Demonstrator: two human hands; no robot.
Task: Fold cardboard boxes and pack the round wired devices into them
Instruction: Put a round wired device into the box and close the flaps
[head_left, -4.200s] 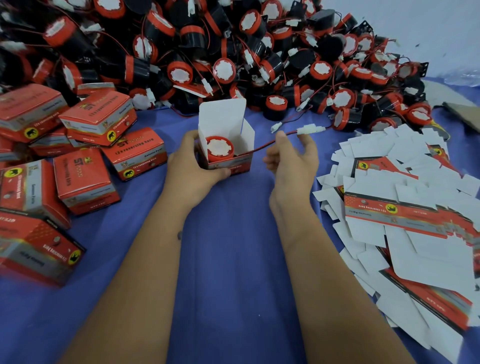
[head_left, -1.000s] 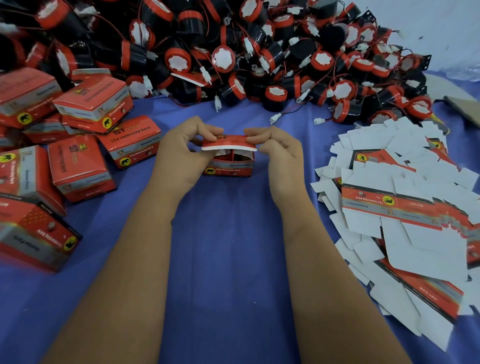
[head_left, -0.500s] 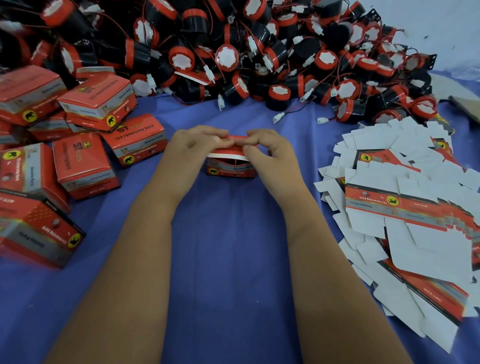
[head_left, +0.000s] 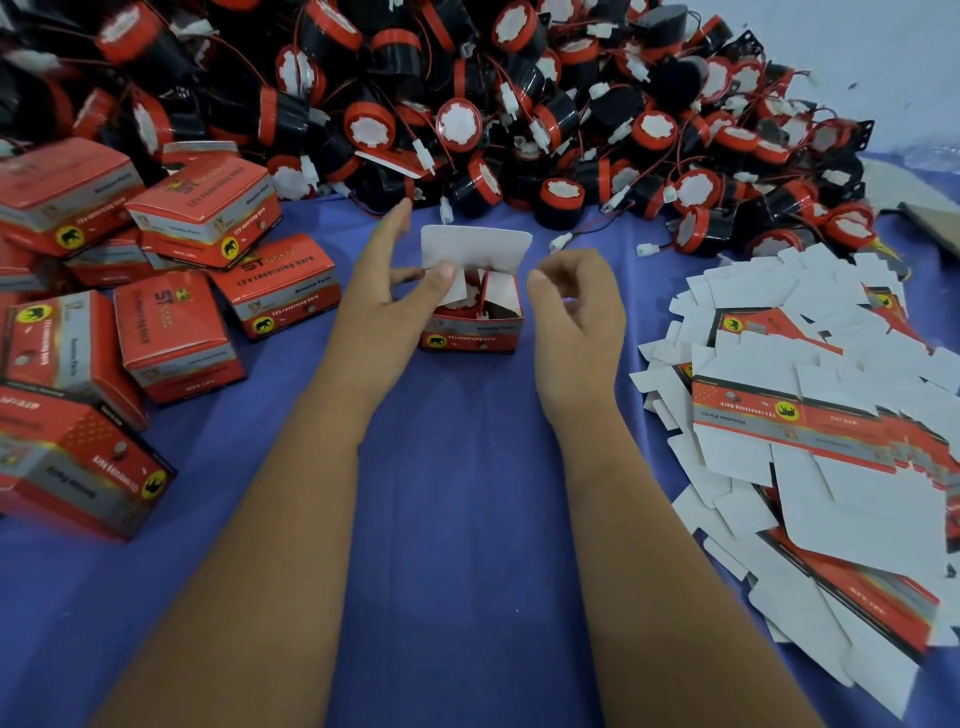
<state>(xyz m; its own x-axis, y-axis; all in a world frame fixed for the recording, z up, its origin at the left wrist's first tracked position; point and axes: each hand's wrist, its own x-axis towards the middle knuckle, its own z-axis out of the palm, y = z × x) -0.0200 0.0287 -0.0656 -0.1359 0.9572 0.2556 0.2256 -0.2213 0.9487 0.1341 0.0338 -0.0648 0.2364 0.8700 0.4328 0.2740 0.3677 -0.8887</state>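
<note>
Blue cloth (head_left: 467, 519) covered the bench. Round wired devices (head_left: 467, 104) were heaped along its far edge, flat box blanks (head_left: 810, 415) lay at the right edge, and closed boxes (head_left: 171, 332) at the left. At mid-bench stood an open box (head_left: 475, 332), lid flap up, a device inside. Left hand (head_left: 389, 301) pinched a side flap; right hand (head_left: 576, 312) hovered beside it, fingers loosely curled, holding nothing.
</note>
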